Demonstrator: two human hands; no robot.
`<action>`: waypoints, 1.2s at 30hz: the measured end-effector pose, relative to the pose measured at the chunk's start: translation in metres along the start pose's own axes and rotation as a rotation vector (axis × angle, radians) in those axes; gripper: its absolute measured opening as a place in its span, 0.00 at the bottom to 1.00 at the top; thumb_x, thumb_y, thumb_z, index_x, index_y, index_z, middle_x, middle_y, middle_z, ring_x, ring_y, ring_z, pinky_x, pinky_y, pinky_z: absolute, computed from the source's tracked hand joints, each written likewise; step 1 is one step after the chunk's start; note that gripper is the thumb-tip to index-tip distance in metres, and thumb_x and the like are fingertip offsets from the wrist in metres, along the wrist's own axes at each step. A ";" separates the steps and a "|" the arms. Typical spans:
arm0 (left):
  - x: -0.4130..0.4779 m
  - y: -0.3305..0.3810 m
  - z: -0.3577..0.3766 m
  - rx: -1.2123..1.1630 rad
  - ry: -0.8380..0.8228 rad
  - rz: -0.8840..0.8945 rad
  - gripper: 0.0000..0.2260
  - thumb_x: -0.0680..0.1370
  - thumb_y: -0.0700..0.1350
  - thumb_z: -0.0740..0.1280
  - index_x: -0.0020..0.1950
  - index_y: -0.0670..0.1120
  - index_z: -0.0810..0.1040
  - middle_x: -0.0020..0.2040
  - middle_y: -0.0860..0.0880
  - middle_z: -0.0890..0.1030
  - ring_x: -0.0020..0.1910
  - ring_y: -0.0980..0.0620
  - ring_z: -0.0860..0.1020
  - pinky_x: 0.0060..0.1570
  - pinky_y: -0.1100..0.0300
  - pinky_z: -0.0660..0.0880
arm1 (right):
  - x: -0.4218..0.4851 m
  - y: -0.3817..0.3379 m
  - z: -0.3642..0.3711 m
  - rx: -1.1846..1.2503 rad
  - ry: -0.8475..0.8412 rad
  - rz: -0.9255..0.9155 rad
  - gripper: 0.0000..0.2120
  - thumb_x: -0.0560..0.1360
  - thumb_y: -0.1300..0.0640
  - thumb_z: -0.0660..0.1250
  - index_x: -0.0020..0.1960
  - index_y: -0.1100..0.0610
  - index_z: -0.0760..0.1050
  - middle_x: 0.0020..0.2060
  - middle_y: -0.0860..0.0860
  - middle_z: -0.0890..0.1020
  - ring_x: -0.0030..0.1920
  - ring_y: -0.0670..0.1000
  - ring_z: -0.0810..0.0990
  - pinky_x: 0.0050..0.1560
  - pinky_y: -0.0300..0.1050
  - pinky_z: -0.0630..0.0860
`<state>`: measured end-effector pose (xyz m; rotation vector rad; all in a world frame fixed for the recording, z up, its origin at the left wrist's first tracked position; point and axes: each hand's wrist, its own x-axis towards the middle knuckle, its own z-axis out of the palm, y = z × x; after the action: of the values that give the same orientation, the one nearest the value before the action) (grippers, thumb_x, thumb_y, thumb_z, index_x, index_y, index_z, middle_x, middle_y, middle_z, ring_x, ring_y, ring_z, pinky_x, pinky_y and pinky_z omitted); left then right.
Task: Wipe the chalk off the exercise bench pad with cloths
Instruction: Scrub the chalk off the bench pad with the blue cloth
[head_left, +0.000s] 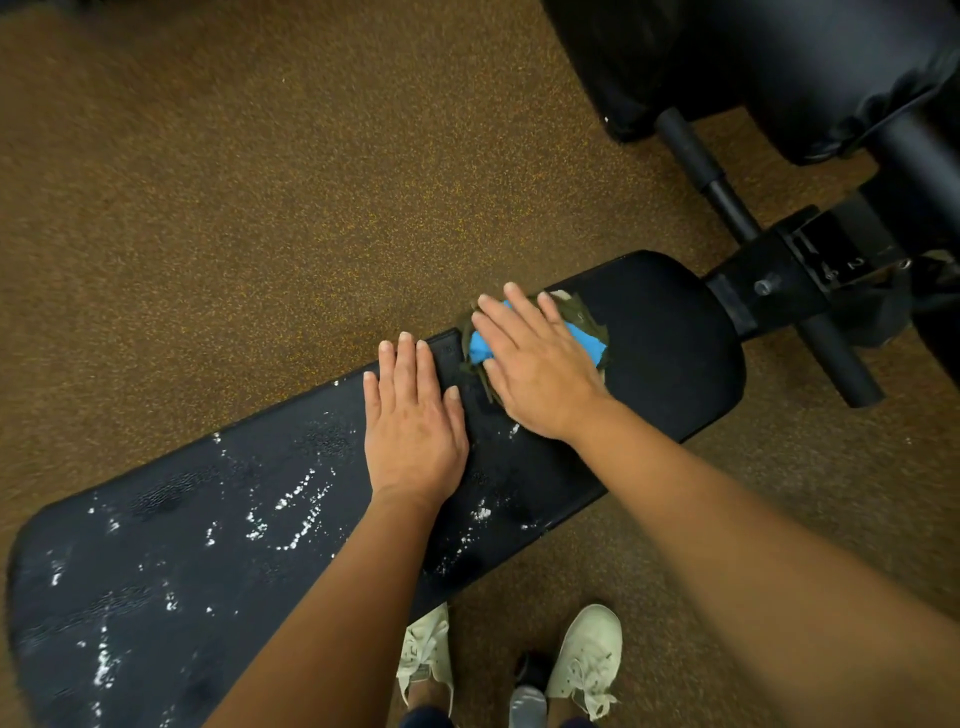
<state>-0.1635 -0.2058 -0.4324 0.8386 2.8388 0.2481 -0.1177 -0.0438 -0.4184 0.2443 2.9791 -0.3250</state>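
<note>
On black bench pad (670, 338), right hand (540, 369) flat on cloths (584, 338), chalk (291, 519) remaining

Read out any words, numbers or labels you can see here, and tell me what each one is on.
"2": on the black metal adjustment bracket at the far end of the bench.
A second mark beside the 2 on the same bracket is too blurred to read.
Nothing is readable on the bench pad, the cloths or the shoes.
</note>
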 end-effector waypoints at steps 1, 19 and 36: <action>0.000 0.000 0.000 0.000 -0.002 0.001 0.27 0.81 0.52 0.46 0.76 0.40 0.55 0.78 0.43 0.53 0.77 0.45 0.47 0.74 0.47 0.47 | -0.006 0.009 -0.002 -0.017 -0.006 -0.065 0.26 0.79 0.49 0.47 0.74 0.58 0.63 0.75 0.53 0.63 0.77 0.57 0.55 0.75 0.57 0.49; 0.000 -0.001 0.001 0.028 -0.008 0.012 0.27 0.81 0.52 0.45 0.76 0.40 0.54 0.78 0.43 0.53 0.77 0.46 0.46 0.75 0.47 0.46 | 0.007 -0.010 0.004 0.008 0.034 0.201 0.26 0.80 0.50 0.51 0.76 0.58 0.59 0.77 0.52 0.58 0.77 0.58 0.49 0.75 0.59 0.44; -0.002 -0.003 0.000 0.039 -0.025 0.015 0.27 0.81 0.53 0.44 0.77 0.41 0.54 0.78 0.44 0.52 0.77 0.46 0.46 0.74 0.46 0.45 | -0.003 0.004 0.004 0.034 0.040 0.040 0.28 0.79 0.49 0.47 0.76 0.59 0.58 0.76 0.54 0.59 0.77 0.57 0.53 0.75 0.58 0.48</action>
<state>-0.1636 -0.2092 -0.4325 0.8654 2.8233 0.1837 -0.1135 -0.0416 -0.4224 0.3175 3.0055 -0.3704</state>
